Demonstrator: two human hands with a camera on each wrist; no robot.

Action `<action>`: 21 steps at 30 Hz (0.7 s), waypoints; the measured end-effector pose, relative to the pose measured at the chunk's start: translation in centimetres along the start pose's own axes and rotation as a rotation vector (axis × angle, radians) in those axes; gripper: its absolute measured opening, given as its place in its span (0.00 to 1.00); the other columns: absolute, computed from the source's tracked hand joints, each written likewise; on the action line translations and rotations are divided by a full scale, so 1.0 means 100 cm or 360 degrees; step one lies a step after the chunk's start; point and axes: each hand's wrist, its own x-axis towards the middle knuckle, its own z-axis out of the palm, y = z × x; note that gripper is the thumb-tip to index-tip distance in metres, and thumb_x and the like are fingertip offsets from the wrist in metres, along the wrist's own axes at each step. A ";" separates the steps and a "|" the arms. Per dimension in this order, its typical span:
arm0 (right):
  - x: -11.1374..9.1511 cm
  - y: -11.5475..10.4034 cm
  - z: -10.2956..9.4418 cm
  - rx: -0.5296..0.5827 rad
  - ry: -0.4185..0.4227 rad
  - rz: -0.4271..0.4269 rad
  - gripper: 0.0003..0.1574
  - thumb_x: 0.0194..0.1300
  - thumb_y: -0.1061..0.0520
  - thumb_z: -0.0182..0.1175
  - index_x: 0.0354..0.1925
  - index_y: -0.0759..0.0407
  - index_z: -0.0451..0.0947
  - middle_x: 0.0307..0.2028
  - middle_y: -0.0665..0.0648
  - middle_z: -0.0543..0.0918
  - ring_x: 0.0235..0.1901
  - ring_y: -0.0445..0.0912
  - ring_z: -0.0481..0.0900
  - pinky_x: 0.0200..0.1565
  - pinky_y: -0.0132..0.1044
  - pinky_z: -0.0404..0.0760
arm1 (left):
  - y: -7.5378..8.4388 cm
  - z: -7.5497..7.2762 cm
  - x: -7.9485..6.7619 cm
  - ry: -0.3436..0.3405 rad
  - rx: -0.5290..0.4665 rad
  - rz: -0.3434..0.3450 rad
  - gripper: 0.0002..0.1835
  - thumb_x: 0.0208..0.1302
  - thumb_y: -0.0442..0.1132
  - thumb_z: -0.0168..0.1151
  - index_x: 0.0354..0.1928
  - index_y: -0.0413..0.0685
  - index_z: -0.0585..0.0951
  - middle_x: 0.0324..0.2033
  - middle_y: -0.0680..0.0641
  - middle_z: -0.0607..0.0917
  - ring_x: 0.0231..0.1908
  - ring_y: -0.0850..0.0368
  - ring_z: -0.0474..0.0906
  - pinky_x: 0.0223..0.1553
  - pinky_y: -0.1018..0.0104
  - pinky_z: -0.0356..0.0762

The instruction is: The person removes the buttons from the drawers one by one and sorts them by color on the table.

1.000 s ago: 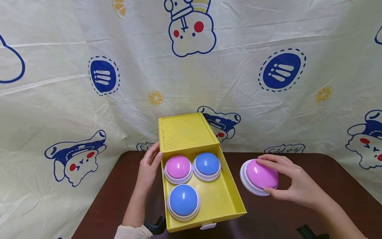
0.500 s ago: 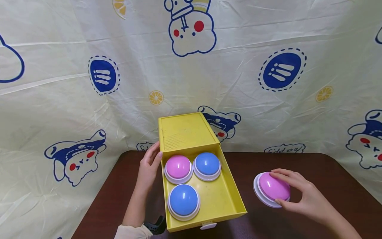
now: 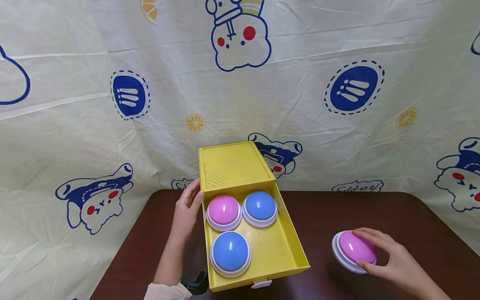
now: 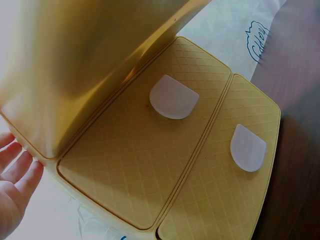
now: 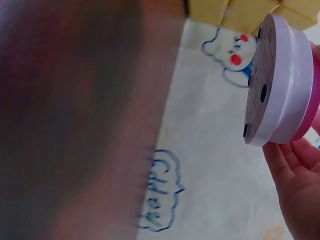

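Observation:
My right hand [image 3: 395, 262] grips a pink dome push button [image 3: 357, 246] with a white base, thumb and fingers around its edge. In the right wrist view the button's white base [image 5: 285, 85] is tilted, its underside showing dark round feet. My left hand [image 3: 187, 204] rests against the left side of the yellow drawer box [image 3: 234, 164], fingers extended. The box's top drawer [image 3: 275, 254] is pulled out. Inside it sit a pink button [image 3: 223, 209] and a blue button [image 3: 260, 205] at the back, and another blue button [image 3: 230, 251] at front left.
Two lower drawers with white pull tabs [image 4: 175, 97] show in the left wrist view. The box stands on a dark brown table [image 3: 315, 208]. Behind it hangs a cream cloth [image 3: 285, 96] with cartoon prints.
My right hand has moved to the right and toward the table's front, carrying the pink button away from the drawer. The left hand and the box have stayed in place.

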 end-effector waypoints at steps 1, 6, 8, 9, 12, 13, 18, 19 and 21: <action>-0.002 0.004 0.001 -0.0013 -0.0010 0.0048 0.39 0.31 0.59 0.77 0.48 0.56 0.77 0.48 0.42 0.70 0.49 0.24 0.58 0.39 0.12 0.64 | 0.000 0.000 0.000 -0.0001 -0.0001 0.0001 0.23 0.65 0.31 0.50 0.62 0.33 0.63 0.61 0.41 0.63 0.59 0.52 0.62 0.54 0.75 0.63; -0.009 0.025 0.002 -0.0106 -0.0131 0.0338 0.38 0.38 0.52 0.74 0.50 0.60 0.75 0.50 0.59 0.71 0.49 0.36 0.62 0.32 0.21 0.72 | -0.001 0.000 0.000 -0.0001 -0.0005 0.0008 0.23 0.65 0.31 0.50 0.62 0.33 0.63 0.61 0.41 0.63 0.59 0.52 0.62 0.54 0.74 0.63; -0.011 0.032 0.003 -0.0147 -0.0182 0.0423 0.38 0.39 0.50 0.74 0.50 0.62 0.75 0.50 0.65 0.71 0.48 0.46 0.65 0.31 0.25 0.73 | -0.001 0.000 0.000 -0.0002 0.0001 0.0007 0.23 0.65 0.31 0.50 0.62 0.33 0.63 0.61 0.41 0.63 0.59 0.52 0.62 0.54 0.75 0.63; -0.011 0.036 0.003 -0.0155 -0.0207 0.0456 0.39 0.40 0.50 0.73 0.50 0.63 0.74 0.50 0.66 0.71 0.48 0.52 0.66 0.31 0.25 0.73 | -0.001 0.000 0.000 -0.0004 0.0003 0.0007 0.23 0.65 0.31 0.50 0.62 0.33 0.63 0.61 0.41 0.63 0.59 0.52 0.62 0.54 0.75 0.63; -0.014 0.045 0.004 -0.0193 -0.0255 0.0514 0.40 0.40 0.48 0.73 0.51 0.65 0.73 0.49 0.70 0.71 0.46 0.62 0.67 0.31 0.26 0.73 | 0.000 0.000 0.001 -0.0007 0.0013 0.0005 0.23 0.65 0.32 0.50 0.62 0.34 0.63 0.61 0.41 0.63 0.59 0.52 0.62 0.54 0.75 0.63; -0.015 0.048 0.005 -0.0201 -0.0271 0.0528 0.41 0.41 0.48 0.72 0.51 0.66 0.73 0.49 0.70 0.70 0.46 0.63 0.67 0.32 0.28 0.73 | 0.000 0.000 0.001 -0.0006 0.0014 0.0006 0.23 0.65 0.32 0.50 0.62 0.34 0.63 0.61 0.41 0.63 0.59 0.52 0.62 0.54 0.75 0.63; -0.017 0.060 0.007 -0.0236 -0.0297 0.0549 0.42 0.42 0.48 0.72 0.51 0.69 0.72 0.48 0.73 0.71 0.46 0.64 0.68 0.35 0.37 0.78 | 0.000 0.000 0.000 -0.0001 0.0024 0.0013 0.23 0.65 0.32 0.50 0.62 0.34 0.63 0.61 0.41 0.63 0.59 0.52 0.62 0.54 0.75 0.63; -0.018 0.063 0.008 -0.0240 -0.0279 0.0537 0.41 0.42 0.48 0.72 0.51 0.69 0.72 0.47 0.73 0.71 0.45 0.63 0.68 0.35 0.35 0.77 | 0.000 0.000 0.000 0.0001 0.0024 0.0014 0.23 0.65 0.32 0.50 0.62 0.34 0.63 0.61 0.41 0.63 0.59 0.52 0.62 0.54 0.75 0.63; -0.019 0.067 0.010 -0.0247 -0.0219 0.0493 0.39 0.41 0.50 0.73 0.49 0.68 0.73 0.46 0.71 0.73 0.44 0.58 0.69 0.35 0.24 0.73 | -0.001 -0.001 0.000 0.0003 0.0027 0.0014 0.23 0.65 0.32 0.50 0.62 0.34 0.63 0.61 0.41 0.63 0.59 0.52 0.62 0.54 0.75 0.63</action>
